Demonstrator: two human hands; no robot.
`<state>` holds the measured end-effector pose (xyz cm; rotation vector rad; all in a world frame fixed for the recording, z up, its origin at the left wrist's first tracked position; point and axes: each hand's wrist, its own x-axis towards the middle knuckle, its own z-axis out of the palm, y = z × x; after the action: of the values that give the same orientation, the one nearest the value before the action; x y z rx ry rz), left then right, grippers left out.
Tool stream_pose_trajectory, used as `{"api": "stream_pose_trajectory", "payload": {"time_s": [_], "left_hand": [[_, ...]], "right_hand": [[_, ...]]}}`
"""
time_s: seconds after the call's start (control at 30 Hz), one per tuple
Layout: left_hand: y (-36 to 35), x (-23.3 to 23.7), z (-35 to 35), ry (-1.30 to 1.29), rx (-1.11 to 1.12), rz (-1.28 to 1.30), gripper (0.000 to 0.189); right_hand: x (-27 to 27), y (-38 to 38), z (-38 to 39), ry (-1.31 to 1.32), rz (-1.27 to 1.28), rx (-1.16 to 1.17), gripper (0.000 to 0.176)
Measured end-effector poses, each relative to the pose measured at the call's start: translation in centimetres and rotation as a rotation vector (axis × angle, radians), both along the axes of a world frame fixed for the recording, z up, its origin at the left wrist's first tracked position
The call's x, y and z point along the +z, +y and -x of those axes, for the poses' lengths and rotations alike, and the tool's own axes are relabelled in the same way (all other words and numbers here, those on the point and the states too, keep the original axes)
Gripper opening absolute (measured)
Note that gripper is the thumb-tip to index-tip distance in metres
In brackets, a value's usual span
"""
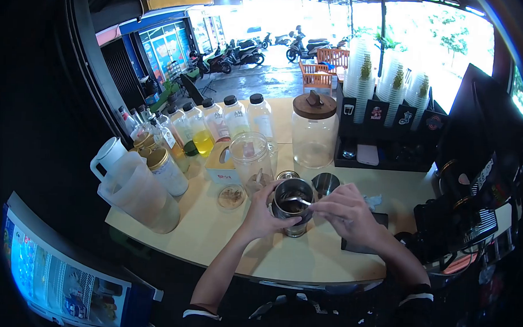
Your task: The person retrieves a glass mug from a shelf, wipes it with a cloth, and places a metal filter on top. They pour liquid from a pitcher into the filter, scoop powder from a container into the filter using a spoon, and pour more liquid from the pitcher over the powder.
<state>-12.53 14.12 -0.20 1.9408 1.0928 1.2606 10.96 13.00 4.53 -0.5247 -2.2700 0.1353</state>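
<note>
My left hand (262,215) is wrapped round a metal cup (282,188), tilted so that its dark inside shows. In my right hand (348,211) is a spoon (302,202), pinched by the handle, its head inside the cup. What lies at the bottom of the cup is too dark to make out. Below the cup, a shiny metal base (295,231) shows on the counter. Just behind my left hand stands an open clear jar (251,154); a round lid (231,197) lies to its left. Another metal container (326,182) is beyond my right hand.
A large glass jar with a wooden lid (315,106) stands behind the cup. Several capped bottles (235,113), a tissue box (221,164) and a plastic pitcher (139,191) line the left. At right are a cup rack (354,146), a black mat (356,243) and dark machines.
</note>
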Motion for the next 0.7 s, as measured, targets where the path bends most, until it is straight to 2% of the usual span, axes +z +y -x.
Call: {"api": "stream_pose_trajectory", "payload": {"time_s": [0.1,0.2,0.27,0.37,0.47,0.53,0.6,0.7], "left_hand": [[-0.1,0.6,0.0,-0.029,-0.024,-0.018,0.08],[0.3,0.7,0.6,-0.034,-0.041,-0.046,0.081],[0.7,1.1,1.0,0.05,-0.107,0.0,0.087],[0.9,1.8,1.2,0.041,-0.145,0.038,0.089],[1.3,1.8,1.5,0.028,-0.168,0.021,0.09],[1.4,1.8,1.7,0.006,-0.192,0.043,0.09],[1.3,2.1,2.1,0.172,-0.095,-0.027,0.091],[1.2,2.5,2.4,0.233,-0.109,-0.062,0.092]], "right_hand": [[0.2,0.3,-0.2,0.016,-0.083,-0.095,0.029],[0.6,-0.1,0.0,0.004,-0.073,-0.03,0.029],[1.0,-0.3,-0.1,0.033,-0.078,-0.007,0.03],[1.1,0.2,-0.1,0.022,-0.121,-0.058,0.031],[1.2,-0.2,0.0,-0.008,-0.087,0.038,0.031],[1.5,0.0,-0.1,0.001,-0.1,-0.005,0.031],[1.7,0.0,-0.2,0.007,-0.113,-0.053,0.03],[2.1,0.0,-0.2,-0.01,-0.035,0.075,0.029]]}}
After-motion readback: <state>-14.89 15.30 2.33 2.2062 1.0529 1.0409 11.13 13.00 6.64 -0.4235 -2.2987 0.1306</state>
